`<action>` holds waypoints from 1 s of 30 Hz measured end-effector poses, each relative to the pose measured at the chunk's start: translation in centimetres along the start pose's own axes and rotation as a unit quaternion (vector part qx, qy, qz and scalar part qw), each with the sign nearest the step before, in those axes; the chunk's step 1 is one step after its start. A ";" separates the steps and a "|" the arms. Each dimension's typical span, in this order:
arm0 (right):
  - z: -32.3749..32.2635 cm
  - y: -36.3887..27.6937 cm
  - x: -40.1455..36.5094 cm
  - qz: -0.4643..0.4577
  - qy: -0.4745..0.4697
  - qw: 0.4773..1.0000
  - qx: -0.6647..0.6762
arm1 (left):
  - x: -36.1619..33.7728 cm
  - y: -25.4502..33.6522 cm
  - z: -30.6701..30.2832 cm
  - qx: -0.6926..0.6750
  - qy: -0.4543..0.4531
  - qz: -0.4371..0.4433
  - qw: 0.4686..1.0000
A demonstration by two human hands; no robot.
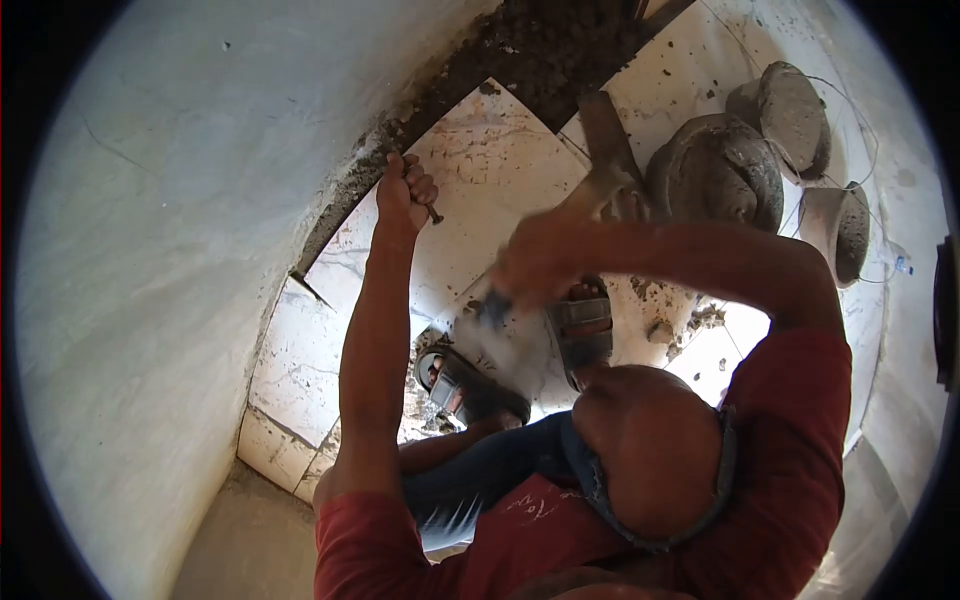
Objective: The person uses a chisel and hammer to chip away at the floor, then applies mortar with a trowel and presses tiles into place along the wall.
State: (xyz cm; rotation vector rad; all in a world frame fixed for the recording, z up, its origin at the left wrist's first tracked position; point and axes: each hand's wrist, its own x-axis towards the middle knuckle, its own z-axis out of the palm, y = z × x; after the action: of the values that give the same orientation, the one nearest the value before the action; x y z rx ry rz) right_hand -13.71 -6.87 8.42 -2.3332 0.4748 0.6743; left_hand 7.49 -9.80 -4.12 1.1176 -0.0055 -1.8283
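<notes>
Head view: my left hand (405, 190) is upper left of centre, above a marbled floor tile (482, 180) near the wall (190, 230). Left grip is closed, fingers wrapped round a slim dark rod (434, 214); its end sticks out on the right of the fist. Can't tell from this angle whether the rod touches the tile.

My right hand (545, 258) is mid-frame, motion-blurred, fingers looking curled. A dark blurred object (493, 308) shows at its lower left; can't confirm what it is, or exactly how far that grip is closed.

Tile has dirt smears on its face, one corner pointing up at the dark rubble (560, 55) at top centre. Brown board (608, 135) slants down from upper centre, right of the tile. Three mortar-caked containers upper right: wide one (715, 175), tilted one (795, 120) beside it, smaller one (850, 235) lower down. Thin wire (876, 140) loops round there. Sandals, left (470, 388) and right (582, 330), are on the floor below my right hand.
</notes>
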 end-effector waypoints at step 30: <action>-0.6 -0.5 0.6 0.019 0.027 0.999 -0.011 | 0.9 1.0 -1.2 0.009 -0.037 -0.043 0.998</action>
State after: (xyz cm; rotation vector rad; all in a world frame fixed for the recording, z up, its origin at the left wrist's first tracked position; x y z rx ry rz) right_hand -12.77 -7.01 8.67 -2.3727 0.5406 0.6380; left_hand 8.91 -10.45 -4.97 1.0773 -0.0162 -1.9494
